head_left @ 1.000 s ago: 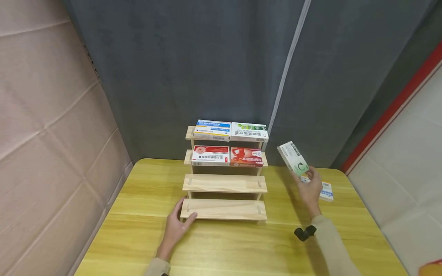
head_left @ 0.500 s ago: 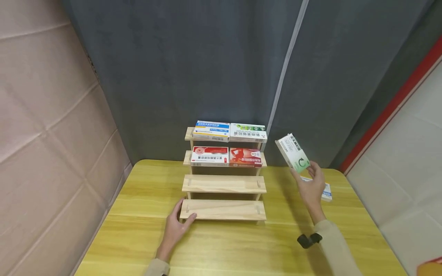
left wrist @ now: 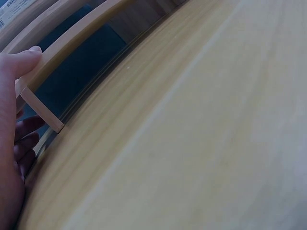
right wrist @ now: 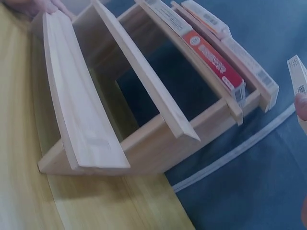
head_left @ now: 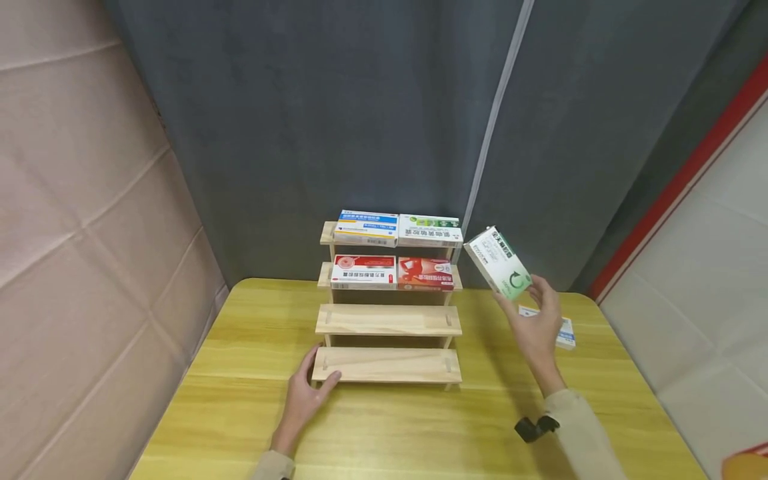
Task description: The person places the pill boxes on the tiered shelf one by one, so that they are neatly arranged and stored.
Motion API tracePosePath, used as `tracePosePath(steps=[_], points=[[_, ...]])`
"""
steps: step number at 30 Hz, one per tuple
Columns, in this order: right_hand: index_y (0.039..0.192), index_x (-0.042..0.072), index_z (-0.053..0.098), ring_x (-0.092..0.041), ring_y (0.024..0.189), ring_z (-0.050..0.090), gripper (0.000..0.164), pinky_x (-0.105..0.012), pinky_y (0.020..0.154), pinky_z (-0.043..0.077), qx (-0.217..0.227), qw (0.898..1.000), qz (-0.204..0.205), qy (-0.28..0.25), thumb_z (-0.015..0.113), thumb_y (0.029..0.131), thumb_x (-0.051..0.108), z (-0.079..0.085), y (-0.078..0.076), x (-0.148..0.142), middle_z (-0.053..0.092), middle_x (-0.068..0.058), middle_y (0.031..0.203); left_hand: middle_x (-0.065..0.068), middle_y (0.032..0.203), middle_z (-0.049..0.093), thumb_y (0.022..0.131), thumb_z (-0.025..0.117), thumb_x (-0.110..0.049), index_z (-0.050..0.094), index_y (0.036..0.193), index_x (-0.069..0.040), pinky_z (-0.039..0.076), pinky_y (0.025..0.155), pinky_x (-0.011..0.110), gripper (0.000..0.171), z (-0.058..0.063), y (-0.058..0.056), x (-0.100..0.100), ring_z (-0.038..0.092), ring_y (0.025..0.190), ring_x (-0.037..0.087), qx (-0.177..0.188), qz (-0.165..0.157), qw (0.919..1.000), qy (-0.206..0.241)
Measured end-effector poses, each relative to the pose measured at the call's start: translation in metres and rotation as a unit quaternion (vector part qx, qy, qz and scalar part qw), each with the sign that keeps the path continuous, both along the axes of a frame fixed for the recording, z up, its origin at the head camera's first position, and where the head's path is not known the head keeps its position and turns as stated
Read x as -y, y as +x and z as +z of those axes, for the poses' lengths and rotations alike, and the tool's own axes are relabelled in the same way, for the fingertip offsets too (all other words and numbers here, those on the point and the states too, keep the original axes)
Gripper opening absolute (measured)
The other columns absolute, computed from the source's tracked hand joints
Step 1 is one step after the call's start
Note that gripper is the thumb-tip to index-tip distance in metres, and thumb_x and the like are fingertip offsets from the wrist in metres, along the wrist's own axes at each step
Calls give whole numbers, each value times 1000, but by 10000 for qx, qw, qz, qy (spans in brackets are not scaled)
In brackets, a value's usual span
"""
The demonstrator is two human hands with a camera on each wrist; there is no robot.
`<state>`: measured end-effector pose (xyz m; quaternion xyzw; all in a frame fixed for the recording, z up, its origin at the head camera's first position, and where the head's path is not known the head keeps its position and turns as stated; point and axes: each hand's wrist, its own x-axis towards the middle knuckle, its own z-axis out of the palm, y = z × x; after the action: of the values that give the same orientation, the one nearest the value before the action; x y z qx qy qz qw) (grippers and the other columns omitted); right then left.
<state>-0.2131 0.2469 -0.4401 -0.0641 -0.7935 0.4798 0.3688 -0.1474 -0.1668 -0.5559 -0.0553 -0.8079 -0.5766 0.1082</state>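
My left hand point(head_left: 305, 393) grips the left end of a four-step wooden display rack point(head_left: 387, 363), thumb on the lowest board and fingers below it; the left wrist view shows the fingers point(left wrist: 26, 148) beside the rack's leg. My right hand point(head_left: 536, 327) pinches a white-and-green medicine box point(head_left: 498, 262) by its green end, tilted in the air right of the rack. On the top step lie a blue-and-white box point(head_left: 367, 227) and a green-and-white box point(head_left: 429, 230). The second step carries a red-and-white box point(head_left: 363, 272) and a red box point(head_left: 425, 273).
Another white-and-blue medicine box point(head_left: 565, 335) lies on the yellow wood-grain table point(head_left: 240, 400), partly hidden behind my right hand. A dark grey curtain point(head_left: 312, 120) hangs behind the table. Pale wall panels point(head_left: 90, 267) stand at left and right.
My right hand has carried the white-and-green box a little up and left, toward the rack. My left hand has stayed on the rack.
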Motion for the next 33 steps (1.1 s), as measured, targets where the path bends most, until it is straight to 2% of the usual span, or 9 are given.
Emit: tracePosePath(steps=[3, 6, 11, 16, 23, 29, 33], points=[[136, -1, 57, -25, 115, 56, 73, -18, 103, 45, -104, 9998, 128, 91, 92, 73, 14, 3, 3, 4, 60, -18, 127, 30, 147, 50, 86, 80, -14, 39, 149, 9, 40, 112, 26, 78, 1, 1, -1, 52, 134, 45, 5, 26, 10000, -51], [135, -2, 57, -29, 116, 57, 74, -17, 102, 44, -166, 9995, 217, 174, 92, 72, 13, 6, 6, 8, 59, -19, 127, 31, 147, 50, 87, 80, -13, 39, 149, 9, 41, 114, 35, 78, 2, 1, -1, 52, 134, 45, 20, 32, 10000, -91], [137, -1, 55, -29, 120, 57, 75, -16, 104, 43, -137, 9988, 364, 310, 92, 72, 11, 9, 10, 15, 59, -18, 131, 30, 147, 50, 87, 80, -13, 39, 149, 9, 41, 114, 45, 78, 4, 2, -2, 53, 134, 44, 27, 67, 9998, -179], [137, -1, 55, -28, 120, 57, 78, -12, 105, 42, -219, 9971, 567, 452, 93, 70, 9, 11, 14, 21, 59, -18, 131, 30, 147, 51, 87, 80, -13, 39, 149, 9, 40, 114, 46, 78, 5, 2, -2, 54, 134, 44, 42, 97, 9997, -210], [136, -3, 57, -31, 118, 58, 80, -9, 106, 41, -567, 9917, 937, 668, 94, 66, 4, 13, 18, 31, 61, -20, 130, 29, 147, 51, 86, 81, -14, 40, 149, 8, 39, 115, 47, 79, 6, 3, -2, 53, 134, 44, 116, 117, 9998, -106], [138, 0, 57, -27, 119, 58, 81, -8, 107, 40, -593, 9878, 1195, 803, 94, 65, 2, 14, 21, 38, 61, -17, 132, 29, 147, 51, 86, 80, -14, 40, 149, 8, 39, 115, 50, 78, 5, 3, -2, 52, 134, 45, 74, 144, 9998, -125], [138, 1, 57, -29, 120, 59, 82, -8, 108, 40, -577, 9849, 1401, 837, 94, 65, 1, 13, 22, 42, 61, -17, 132, 29, 148, 50, 86, 81, -14, 40, 149, 8, 39, 115, 46, 79, 6, 3, -2, 52, 135, 44, 100, 120, 9998, -141]])
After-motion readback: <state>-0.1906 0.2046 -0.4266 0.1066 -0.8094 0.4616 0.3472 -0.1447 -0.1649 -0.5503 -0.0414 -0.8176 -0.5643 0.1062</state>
